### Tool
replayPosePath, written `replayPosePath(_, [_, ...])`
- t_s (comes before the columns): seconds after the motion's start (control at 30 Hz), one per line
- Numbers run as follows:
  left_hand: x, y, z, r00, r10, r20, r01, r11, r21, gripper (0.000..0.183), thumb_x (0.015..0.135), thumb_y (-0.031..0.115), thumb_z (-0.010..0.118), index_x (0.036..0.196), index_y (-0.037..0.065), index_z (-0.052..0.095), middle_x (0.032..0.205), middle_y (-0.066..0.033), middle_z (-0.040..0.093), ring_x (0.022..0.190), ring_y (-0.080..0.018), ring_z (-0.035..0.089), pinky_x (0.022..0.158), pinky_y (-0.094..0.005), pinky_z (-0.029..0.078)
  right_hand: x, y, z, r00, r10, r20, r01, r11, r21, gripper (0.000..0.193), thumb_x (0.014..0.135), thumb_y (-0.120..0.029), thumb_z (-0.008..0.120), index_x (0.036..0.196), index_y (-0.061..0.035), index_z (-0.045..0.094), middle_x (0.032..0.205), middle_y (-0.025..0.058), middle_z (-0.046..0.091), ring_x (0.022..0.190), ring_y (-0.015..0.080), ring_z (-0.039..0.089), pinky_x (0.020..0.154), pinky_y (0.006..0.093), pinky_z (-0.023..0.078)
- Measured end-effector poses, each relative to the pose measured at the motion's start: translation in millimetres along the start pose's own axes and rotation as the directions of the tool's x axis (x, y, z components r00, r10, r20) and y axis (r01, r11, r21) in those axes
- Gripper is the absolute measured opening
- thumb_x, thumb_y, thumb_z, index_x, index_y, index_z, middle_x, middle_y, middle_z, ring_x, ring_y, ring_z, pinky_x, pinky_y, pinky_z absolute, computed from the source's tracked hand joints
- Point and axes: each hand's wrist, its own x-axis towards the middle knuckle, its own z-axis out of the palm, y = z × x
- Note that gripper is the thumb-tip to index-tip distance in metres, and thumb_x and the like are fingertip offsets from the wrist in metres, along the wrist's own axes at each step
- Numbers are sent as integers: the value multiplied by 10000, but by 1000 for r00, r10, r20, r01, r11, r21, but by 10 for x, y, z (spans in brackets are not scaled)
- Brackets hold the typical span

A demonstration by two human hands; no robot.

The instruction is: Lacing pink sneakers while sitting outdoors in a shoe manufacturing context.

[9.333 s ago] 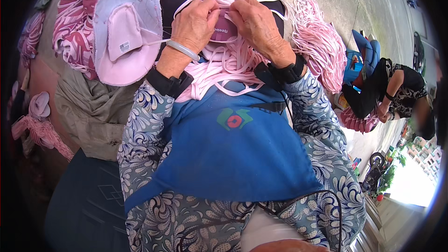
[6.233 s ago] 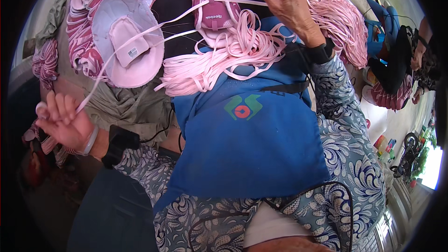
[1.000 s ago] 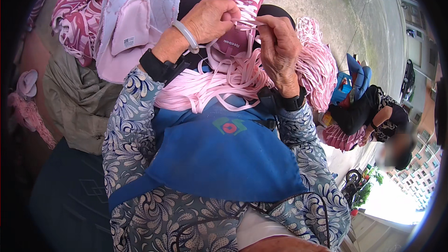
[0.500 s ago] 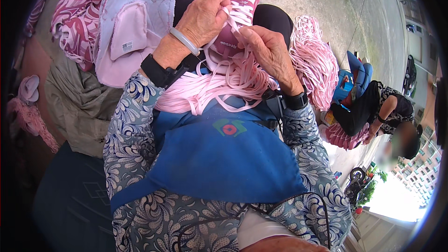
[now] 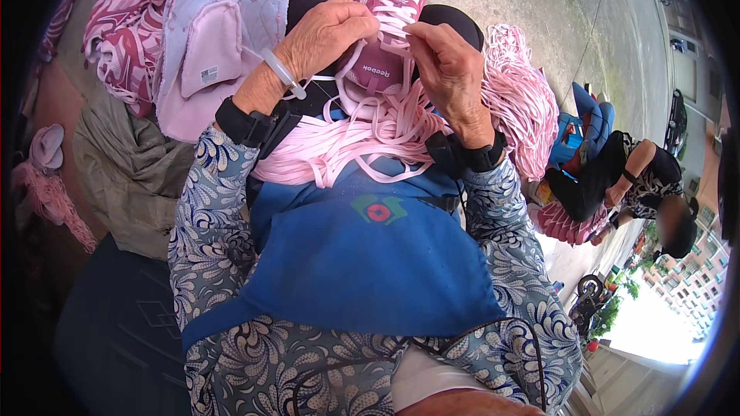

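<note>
A pink sneaker [image 5: 378,65] with white mesh at its toe sits between my knees, toe pointing away from me. Pale pink shoelace [image 5: 395,17] crosses its front. At the left of the lacing, my left hand [image 5: 327,35] is closed in a pinch on the lace. My right hand [image 5: 449,69] pinches at the lacing's right side, thumb and forefinger together on a lace end. A loose heap of pale pink laces [image 5: 347,146] lies on my lap over the blue apron [image 5: 370,270], just below the shoe.
A pale lilac cloth piece like an upturned hat [image 5: 220,46] lies at the left, beside stacked pink shoes [image 5: 131,50]. Another thick hank of laces [image 5: 518,100] hangs at my right knee. Farther right, a seated person [image 5: 644,177] is beside more pink shoes [image 5: 566,223].
My right hand has risen from beside the shoe's tongue to the lacing. My left hand has dropped slightly. The other person's arms have shifted.
</note>
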Motion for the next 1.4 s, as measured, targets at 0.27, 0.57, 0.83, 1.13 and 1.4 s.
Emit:
replayPosePath(0.27, [-77,96,-38,945,-318,75,326,893,-310,251,858,256,607,870,12,663,785,-40,629,741,-91,563,690,-226,455,-130,299,-117,991,111,78,-123,979,162,160,830,-98,614,975,-30,624,900,133,610,774,282,620,670,310,495])
replayPosePath(0.57, [-158,30,-37,985,-170,-27,170,985,8,296,860,308,602,854,27,695,767,-60,638,676,-141,577,637,-262,452,-215,411,-134,975,-66,210,69,998,-8,187,826,-110,607,1004,-55,589,828,133,628,741,317,622,629,353,504])
replayPosePath(0.83, [-171,146,169,981,-150,-123,185,918,350,199,807,213,666,848,18,660,731,-71,621,620,-158,572,587,-279,453,-426,486,-872,985,-52,164,97,955,-280,144,812,-63,605,952,-91,612,759,121,629,646,298,627,546,349,492])
replayPosePath(1.13, [-86,144,332,964,63,-259,39,928,370,163,803,141,661,936,47,650,816,-79,662,756,-179,646,695,-264,503,-1026,1120,-1101,898,364,247,-306,921,-243,174,830,-114,598,984,-54,654,826,153,651,758,274,638,678,347,479])
replayPosePath(1.4, [-104,787,-31,880,11,-475,30,997,78,101,862,92,545,924,11,548,789,-100,592,686,-218,558,628,-292,438,-386,576,-680,967,255,-2,-253,961,114,127,835,-108,641,919,-14,656,719,72,561,604,142,524,537,253,412])
